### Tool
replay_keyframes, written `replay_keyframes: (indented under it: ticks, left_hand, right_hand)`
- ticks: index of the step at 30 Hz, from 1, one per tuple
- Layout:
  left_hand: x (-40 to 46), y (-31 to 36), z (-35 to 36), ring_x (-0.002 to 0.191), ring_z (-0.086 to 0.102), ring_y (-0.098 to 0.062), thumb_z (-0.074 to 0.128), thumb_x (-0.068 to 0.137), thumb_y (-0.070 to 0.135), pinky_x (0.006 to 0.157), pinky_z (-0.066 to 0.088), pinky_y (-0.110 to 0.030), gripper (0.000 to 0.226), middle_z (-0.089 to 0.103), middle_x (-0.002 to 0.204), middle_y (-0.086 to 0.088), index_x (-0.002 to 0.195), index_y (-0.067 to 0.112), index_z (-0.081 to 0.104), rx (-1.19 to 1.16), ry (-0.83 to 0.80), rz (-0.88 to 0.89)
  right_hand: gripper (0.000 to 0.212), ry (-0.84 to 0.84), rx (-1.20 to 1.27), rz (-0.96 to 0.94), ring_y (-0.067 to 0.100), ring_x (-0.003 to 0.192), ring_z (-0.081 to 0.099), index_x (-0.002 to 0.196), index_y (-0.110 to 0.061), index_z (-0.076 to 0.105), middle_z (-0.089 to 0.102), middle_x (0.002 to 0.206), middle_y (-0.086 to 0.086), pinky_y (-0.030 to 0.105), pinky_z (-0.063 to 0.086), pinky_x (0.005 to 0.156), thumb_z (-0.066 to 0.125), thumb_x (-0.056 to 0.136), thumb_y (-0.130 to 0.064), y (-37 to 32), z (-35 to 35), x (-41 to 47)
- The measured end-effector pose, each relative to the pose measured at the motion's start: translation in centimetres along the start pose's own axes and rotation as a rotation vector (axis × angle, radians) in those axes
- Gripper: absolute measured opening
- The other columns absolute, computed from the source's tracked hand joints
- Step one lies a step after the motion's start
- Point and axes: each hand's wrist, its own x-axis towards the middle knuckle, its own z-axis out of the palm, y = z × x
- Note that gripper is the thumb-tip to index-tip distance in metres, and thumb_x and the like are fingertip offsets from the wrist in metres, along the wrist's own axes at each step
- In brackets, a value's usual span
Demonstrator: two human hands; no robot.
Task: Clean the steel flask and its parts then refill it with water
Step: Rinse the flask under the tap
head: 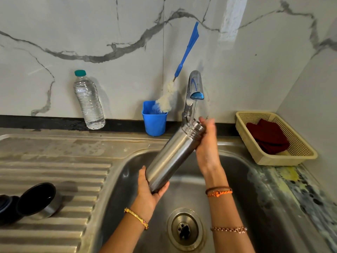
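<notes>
The steel flask is tilted over the sink, its open threaded mouth up under the tap, from which a thin stream of water runs onto the mouth. My left hand grips the flask's base from below. My right hand holds the neck, fingers wrapped round the threaded top. The flask's steel cap with a black inside lies on the ribbed drainboard at the left, next to a dark lid part at the frame edge.
A blue cup holding a blue-handled bottle brush stands behind the sink. A plastic water bottle leans on the marble wall. At the right, a beige basket holds a dark red cloth. The drain lies below my arms.
</notes>
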Motion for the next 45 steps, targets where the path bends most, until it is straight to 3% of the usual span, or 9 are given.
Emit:
replay_keyframes:
  ticks: [4, 10, 14, 18, 24, 30, 37, 41, 45]
  left_hand:
    - [-1.4, -0.2, -0.2, 0.093, 0.06, -0.024, 0.059, 0.085, 0.033, 0.06, 0.059, -0.037, 0.027, 0.058, 0.106, -0.01, 0.107, 0.02, 0.055, 0.065, -0.197, 0.198]
    - [-4.4, 1.8, 1.7, 0.095, 0.05, -0.005, 0.07, 0.072, 0.023, 0.083, 0.042, -0.012, 0.03, 0.05, 0.099, 0.008, 0.093, 0.03, 0.049, 0.754, -0.452, 1.209]
    - [-5.7, 4.2, 5.0, 0.098, 0.053, -0.015, 0.062, 0.068, 0.039, 0.083, 0.044, -0.025, 0.03, 0.046, 0.105, 0.012, 0.094, 0.032, 0.05, 1.246, -0.708, 1.587]
    - [-6.4, 4.9, 9.1, 0.096, 0.052, -0.017, 0.053, 0.067, 0.055, 0.077, 0.045, -0.03, 0.033, 0.049, 0.104, 0.017, 0.094, 0.037, 0.05, 1.569, -0.745, 1.447]
    - [-5.7, 3.6, 14.4, 0.104, 0.05, -0.016, 0.054, 0.09, 0.027, 0.095, 0.039, -0.034, 0.018, 0.052, 0.105, 0.003, 0.103, 0.018, 0.06, 1.649, -0.597, 0.702]
    - [-5.9, 3.0, 15.1, 0.097, 0.047, -0.022, 0.054, 0.09, 0.022, 0.084, 0.036, -0.029, 0.022, 0.047, 0.108, -0.003, 0.108, 0.012, 0.063, 1.383, -0.278, 0.458]
    - [-4.7, 4.0, 10.7, 0.113, 0.043, -0.021, 0.068, 0.074, 0.039, 0.095, 0.038, -0.036, 0.032, 0.045, 0.111, 0.009, 0.104, 0.028, 0.066, 1.664, -0.789, 1.304]
    - [-5.2, 4.8, 11.9, 0.097, 0.05, -0.011, 0.071, 0.08, 0.017, 0.093, 0.04, -0.027, 0.016, 0.054, 0.095, 0.007, 0.096, 0.014, 0.073, 1.622, -0.939, 1.222]
    - [-7.5, 3.8, 15.3, 0.084, 0.056, -0.007, 0.066, 0.084, 0.014, 0.08, 0.044, -0.019, 0.012, 0.065, 0.09, 0.002, 0.094, 0.009, 0.07, 1.572, -0.734, 0.832]
  right_hand:
    - [0.028, 0.262, 0.08, 0.07, 0.018, 0.081, 0.059, 0.089, -0.019, 0.056, 0.059, 0.091, 0.003, 0.033, 0.053, 0.075, 0.074, 0.071, -0.007, -1.6, 0.6, 1.0]
    - [0.029, 0.417, 0.406, 0.28, 0.021, 0.073, 0.056, 0.08, -0.012, 0.059, 0.059, 0.076, 0.007, 0.033, 0.049, 0.075, 0.063, 0.076, -0.04, -0.9, -1.8, 1.5]
    - [0.031, 0.478, 0.606, 0.424, 0.025, 0.077, 0.056, 0.09, -0.016, 0.058, 0.059, 0.082, 0.009, 0.038, 0.049, 0.07, 0.061, 0.077, -0.043, 0.2, -3.0, 0.2]
    - [0.046, 0.549, 0.862, 0.477, 0.028, 0.081, 0.056, 0.111, -0.016, 0.054, 0.059, 0.091, 0.01, 0.04, 0.047, 0.078, 0.063, 0.074, -0.042, 2.0, -4.2, -0.6]
    - [0.05, 0.731, 1.012, 0.456, 0.024, 0.114, 0.053, 0.123, -0.022, 0.053, 0.056, 0.12, 0.003, 0.033, 0.045, 0.095, 0.056, 0.078, -0.045, 5.8, -6.5, -2.0]
    - [0.024, 0.659, 1.13, 0.111, 0.02, 0.081, 0.063, 0.087, -0.021, 0.062, 0.068, 0.081, -0.001, 0.03, 0.051, 0.073, 0.057, 0.074, -0.04, 5.4, -6.4, -2.9]
    - [0.025, 0.698, 1.104, 0.076, 0.022, 0.082, 0.06, 0.08, -0.021, 0.059, 0.063, 0.082, 0.0, 0.029, 0.049, 0.073, 0.05, 0.079, -0.044, 4.1, -5.3, -1.7]
    - [0.03, 0.701, 1.106, 0.174, 0.024, 0.094, 0.062, 0.094, -0.02, 0.06, 0.064, 0.097, 0.001, 0.034, 0.05, 0.085, 0.058, 0.074, -0.043, 3.8, -6.0, -2.2]
    - [0.027, 0.668, 1.164, 0.159, 0.023, 0.089, 0.063, 0.089, -0.021, 0.061, 0.065, 0.091, 0.0, 0.031, 0.051, 0.077, 0.055, 0.074, -0.043, 3.8, -5.7, -2.9]
